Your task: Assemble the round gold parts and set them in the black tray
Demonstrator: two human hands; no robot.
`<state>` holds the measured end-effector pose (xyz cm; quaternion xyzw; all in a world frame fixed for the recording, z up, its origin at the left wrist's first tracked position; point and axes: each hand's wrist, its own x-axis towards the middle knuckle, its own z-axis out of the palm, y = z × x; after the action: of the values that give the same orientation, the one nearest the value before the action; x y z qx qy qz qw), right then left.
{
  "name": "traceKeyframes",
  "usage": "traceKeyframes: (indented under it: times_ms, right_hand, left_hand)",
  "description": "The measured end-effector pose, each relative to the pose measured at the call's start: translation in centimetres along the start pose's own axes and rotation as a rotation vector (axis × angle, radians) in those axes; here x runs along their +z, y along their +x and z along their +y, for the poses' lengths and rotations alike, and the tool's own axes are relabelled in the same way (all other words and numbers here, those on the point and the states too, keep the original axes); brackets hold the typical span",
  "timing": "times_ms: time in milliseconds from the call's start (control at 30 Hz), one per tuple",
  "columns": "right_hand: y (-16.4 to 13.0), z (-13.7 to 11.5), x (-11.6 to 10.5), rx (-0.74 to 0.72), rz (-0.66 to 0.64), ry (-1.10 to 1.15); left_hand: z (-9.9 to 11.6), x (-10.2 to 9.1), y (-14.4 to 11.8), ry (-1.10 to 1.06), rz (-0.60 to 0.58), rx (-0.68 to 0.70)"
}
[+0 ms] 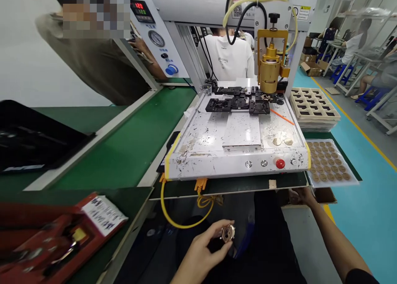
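My left hand is low over my lap, fingertips closed on a small round metal part with a gold rim. My right hand reaches forward under the table edge beside a brown cardboard box; its fingers are hidden, so what it holds is unclear. Ahead stands a white benchtop machine with a gold dispensing head above black fixtures.
A tray of gold round discs lies right of the machine, beige empty trays behind it. A green conveyor runs left. A red box sits near left. A person stands far left; others work behind.
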<state>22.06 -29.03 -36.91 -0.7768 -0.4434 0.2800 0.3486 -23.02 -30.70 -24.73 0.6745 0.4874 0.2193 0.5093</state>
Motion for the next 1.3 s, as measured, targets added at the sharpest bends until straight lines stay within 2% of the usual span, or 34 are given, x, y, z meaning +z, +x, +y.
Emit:
traceKeyframes:
  times_ms: [100, 167, 333, 467, 600, 733, 867, 1067, 1200, 1300]
  right_hand:
    - [-3.9, -2.2, -0.8, 0.028, -0.108, 0.163]
    - [-6.9, -4.6, -1.3, 0.016, -0.134, 0.269]
    - [-12.8, -13.0, -1.9, -0.059, -0.191, 0.479]
    - [-14.0, -19.0, -1.4, -0.118, -0.281, 0.545]
    - [-13.6, -22.5, 0.0, -0.193, -0.370, 0.551]
    - [-12.9, -24.3, 1.5, -0.170, -0.427, 0.601]
    - [-12.8, -25.3, 2.3, -0.094, -0.522, 0.694]
    - [-13.1, -25.0, 2.1, -0.084, -0.589, 0.734]
    - [-13.4, -24.5, 1.9, -0.020, -0.661, 0.792]
    - [-13.7, -25.1, 1.6, 0.023, -0.689, 0.829]
  left_hand:
    - [1.2, 0.3, 0.6, -0.147, 0.070, -0.003]
    - [2.1, 0.6, 1.1, -0.296, 0.085, -0.023]
    - [4.6, 1.3, 2.0, -0.746, -0.014, -0.084]
    - [6.7, 0.9, 1.5, -0.927, 0.022, -0.147]
    - [8.2, -0.2, 0.4, -1.011, 0.060, -0.165]
    - [8.9, -1.2, -1.0, -1.066, 0.082, -0.168]
    - [9.3, -1.3, -2.0, -1.096, 0.127, -0.152]
    - [9.3, -1.1, -2.6, -1.131, 0.131, -0.095]
    - [9.5, -1.0, -2.9, -1.170, 0.117, -0.086]
    - [9.6, -1.0, -3.0, -1.189, 0.118, -0.089]
